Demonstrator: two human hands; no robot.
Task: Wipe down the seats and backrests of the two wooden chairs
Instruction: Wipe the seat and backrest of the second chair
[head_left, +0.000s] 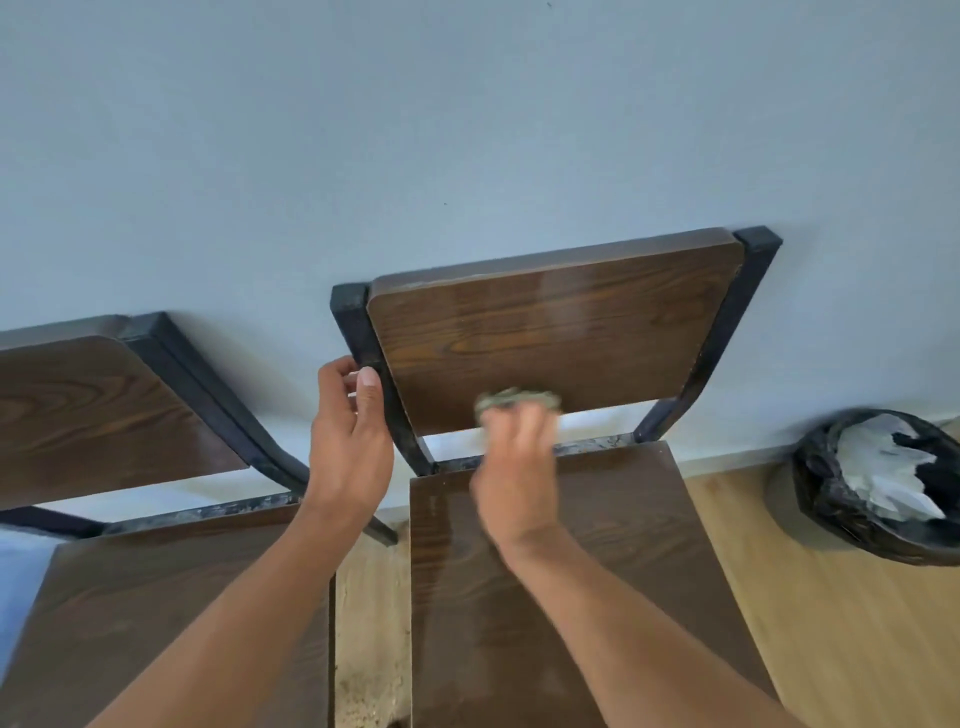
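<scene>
Head view, looking down at two dark-brown wood-grain chairs with black metal frames, set side by side against a pale blue-grey wall (467, 130).

Right-hand chair: I see its glossy brown backrest panel (550, 332) upright against the wall, with its flat brown seat (597, 597) below and in front of it. My left hand (350, 431) wraps the black metal upright (363, 343) at the backrest's left edge, thumb on the front face and fingers curled behind the post. My right hand (517, 467) is closed around a crumpled grey-green cloth (517, 400), which I see pressed against the lower edge of the backrest panel; this hand and the cloth are motion-blurred, so I cannot tell the finger positions exactly.

Left-hand chair: its brown backrest (93, 410) and brown seat (171, 623) lie at the frame's left, apart from both hands. A strip of light wooden floor (831, 597) shows between the two seats and to the right.

Far right, near the wall: a round bin lined with a black plastic bag (883, 483), holding white crumpled material.
</scene>
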